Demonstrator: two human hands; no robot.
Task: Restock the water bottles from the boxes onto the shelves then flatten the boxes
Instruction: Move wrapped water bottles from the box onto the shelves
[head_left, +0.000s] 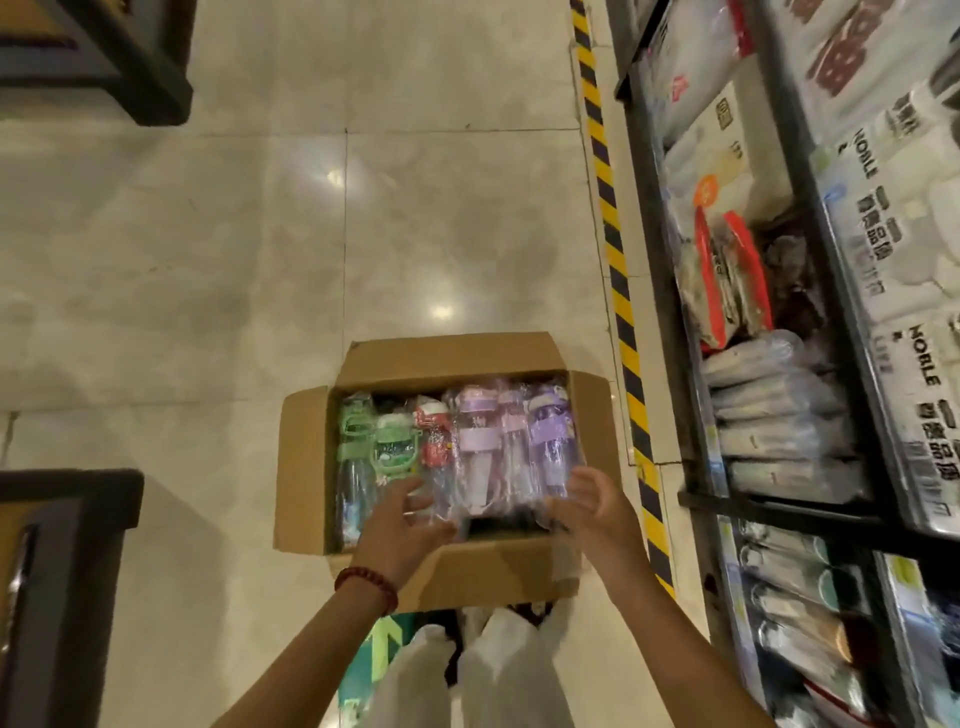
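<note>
An open cardboard box (304, 462) stands on the tiled floor right in front of me, its flaps folded outward. Inside lie several plastic-wrapped water bottles: green ones (358, 441) at the left, a red one (434, 434) in the middle, purple ones (545, 431) at the right. My left hand (402, 530), with a red bead bracelet on the wrist, hovers over the near left bottles with fingers spread. At the box's near right corner my right hand (597, 506) is open too, palm turned inward beside the purple bottles. Neither hand holds anything.
A dark metal shelf unit (691, 395) with wrapped goods runs along the right, behind a yellow-black floor stripe (615, 254). Dark furniture stands at the top left (119, 67) and lower left (67, 571). My legs in light trousers (467, 670) are just behind the box.
</note>
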